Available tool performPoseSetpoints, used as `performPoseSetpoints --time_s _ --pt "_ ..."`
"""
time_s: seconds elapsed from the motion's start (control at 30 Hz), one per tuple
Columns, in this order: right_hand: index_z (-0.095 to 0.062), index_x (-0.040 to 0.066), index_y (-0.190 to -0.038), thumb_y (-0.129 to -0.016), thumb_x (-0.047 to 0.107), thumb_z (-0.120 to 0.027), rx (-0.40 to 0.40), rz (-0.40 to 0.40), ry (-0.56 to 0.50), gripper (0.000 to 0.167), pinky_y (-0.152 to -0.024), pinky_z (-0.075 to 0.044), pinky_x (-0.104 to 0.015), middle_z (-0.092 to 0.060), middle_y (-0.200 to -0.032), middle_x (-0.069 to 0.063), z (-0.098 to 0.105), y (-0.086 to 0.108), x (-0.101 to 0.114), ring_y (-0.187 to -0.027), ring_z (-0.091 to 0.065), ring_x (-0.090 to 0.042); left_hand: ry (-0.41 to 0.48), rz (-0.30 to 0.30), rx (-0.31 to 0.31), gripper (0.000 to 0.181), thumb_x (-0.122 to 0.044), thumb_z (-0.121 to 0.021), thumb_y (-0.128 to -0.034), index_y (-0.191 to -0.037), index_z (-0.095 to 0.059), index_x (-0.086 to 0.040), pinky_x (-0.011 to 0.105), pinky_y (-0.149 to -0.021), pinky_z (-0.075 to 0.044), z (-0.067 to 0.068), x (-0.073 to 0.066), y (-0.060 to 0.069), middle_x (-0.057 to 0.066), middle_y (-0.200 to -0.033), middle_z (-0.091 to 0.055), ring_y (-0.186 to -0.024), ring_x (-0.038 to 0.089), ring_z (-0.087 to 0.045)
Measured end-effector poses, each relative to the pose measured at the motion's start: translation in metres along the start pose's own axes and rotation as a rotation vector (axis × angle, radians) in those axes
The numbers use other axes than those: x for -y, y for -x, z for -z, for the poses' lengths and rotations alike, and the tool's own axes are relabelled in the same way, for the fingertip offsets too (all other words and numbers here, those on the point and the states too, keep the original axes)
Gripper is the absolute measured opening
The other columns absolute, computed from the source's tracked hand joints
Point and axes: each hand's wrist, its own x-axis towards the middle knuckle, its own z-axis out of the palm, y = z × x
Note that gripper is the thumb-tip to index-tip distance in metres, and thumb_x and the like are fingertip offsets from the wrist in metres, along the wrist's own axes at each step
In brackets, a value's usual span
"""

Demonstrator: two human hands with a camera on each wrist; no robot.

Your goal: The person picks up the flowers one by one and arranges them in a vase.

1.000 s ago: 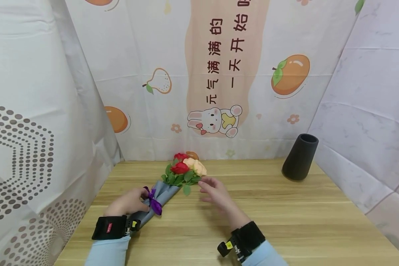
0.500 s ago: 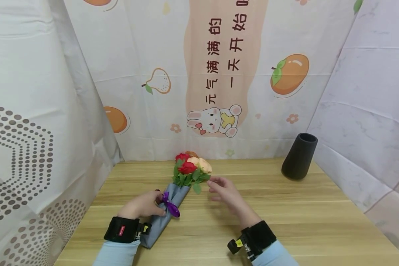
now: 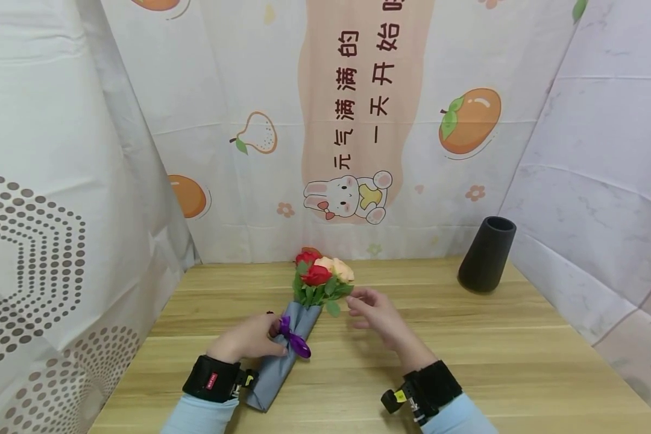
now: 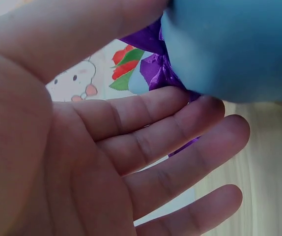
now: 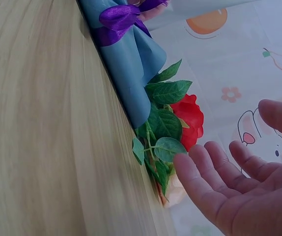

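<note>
A flower bouquet (image 3: 284, 374) in grey-blue wrapping lies slantwise on the table. Red roses (image 3: 316, 275), peach roses (image 3: 343, 270) and green leaves stick out of its far end, and a purple ribbon (image 3: 298, 345) is tied round the middle. My left hand (image 3: 248, 337) holds the wrapping by the ribbon between thumb and fingertips; in the left wrist view its lower fingers (image 4: 190, 160) stretch out below the wrap (image 4: 229, 49). Beside the blooms, my right hand (image 3: 378, 313) hovers with relaxed fingers and holds nothing; the right wrist view shows its fingertips close to a leaf (image 5: 169, 148).
A black tapered vase (image 3: 487, 256) stands upright at the back right of the wooden table (image 3: 521, 355). Printed cloth (image 3: 282, 72) hangs behind the table, with more cloth (image 3: 32, 108) along the left and right sides.
The bouquet has slid to the right across the table with my left hand on it, turning a little more upright in the head view. My right hand has moved rightward alongside the blooms.
</note>
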Motion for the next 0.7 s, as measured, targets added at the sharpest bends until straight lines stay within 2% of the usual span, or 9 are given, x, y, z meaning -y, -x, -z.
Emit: performPoseSetpoints --time_s 0.23,0.5,0.7 --pt "-0.055 -0.006 -0.13 -0.101 0.026 -0.066 0.004 0.001 0.039 0.044 -0.086 -0.056 -0.053 -0.061 -0.117 -0.02 0.01 0.004 -0.003 -0.11 -0.06 -0.042 -0.024 -0.06 0.023 0.043 -0.029 -0.085 -0.0817 -0.11 -0.064 -0.003 0.041 -0.073 -0.052 -0.009 -0.01 -0.005 0.004 -0.097 -0.066 -0.082 0.017 -0.058" --pt "-0.057 -0.005 -0.128 -0.101 0.027 -0.067 0.007 -0.004 0.088 0.044 -0.086 -0.057 -0.051 -0.06 -0.119 -0.026 0.019 0.008 -0.009 -0.111 -0.059 -0.044 -0.052 -0.091 0.042 0.043 -0.033 -0.083 -0.0836 -0.112 -0.066 -0.005 0.038 -0.076 -0.053 -0.021 -0.023 -0.01 0.002 -0.098 -0.067 -0.085 0.015 -0.061" --pt "-0.055 -0.007 -0.131 -0.1 0.027 -0.066 0.007 0.002 0.106 0.047 -0.086 -0.057 -0.051 -0.06 -0.121 -0.027 0.027 0.014 -0.009 -0.111 -0.059 -0.044 -0.031 -0.122 0.044 0.035 -0.031 -0.083 -0.0841 -0.103 -0.066 -0.007 0.032 -0.068 -0.049 -0.028 -0.031 -0.012 -0.001 -0.089 -0.063 -0.076 0.013 -0.055"
